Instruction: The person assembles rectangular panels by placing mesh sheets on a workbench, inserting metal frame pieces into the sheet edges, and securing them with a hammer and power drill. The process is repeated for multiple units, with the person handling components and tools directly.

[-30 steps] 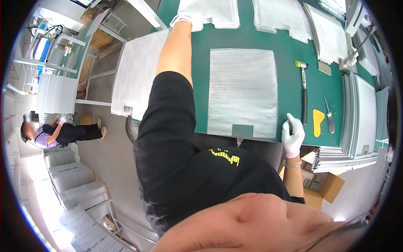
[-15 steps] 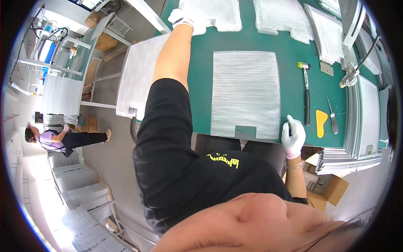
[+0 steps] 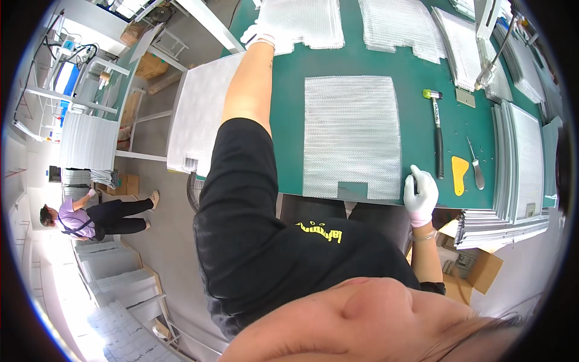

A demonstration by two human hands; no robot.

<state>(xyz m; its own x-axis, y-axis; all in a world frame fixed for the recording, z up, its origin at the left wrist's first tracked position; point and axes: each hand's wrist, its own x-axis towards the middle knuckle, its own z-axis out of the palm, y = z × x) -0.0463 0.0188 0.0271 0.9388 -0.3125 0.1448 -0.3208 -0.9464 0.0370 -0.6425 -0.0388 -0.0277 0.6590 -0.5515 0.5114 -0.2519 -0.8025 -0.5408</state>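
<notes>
White-gloved L hand (image 3: pixel 258 36) at mesh stack (image 3: pixel 316 24), grip unclear; R hand (image 3: pixel 421 196) part-open nr sheet (image 3: pixel 353 133)

From the person's head, a wide fisheye camera looks steeply down over the black short-sleeved shirt (image 3: pixel 313 265), close at lower centre, onto the flat green table (image 3: pixel 413 120), farther off at upper right.

Free green tabletop (image 3: pixel 416 120) between mesh sheet (image 3: pixel 351 130) and mallet (image 3: pixel 438 142); obstacles farther right: yellow scraper (image 3: pixel 460 175), grey-handled tool (image 3: pixel 478 174).
</notes>
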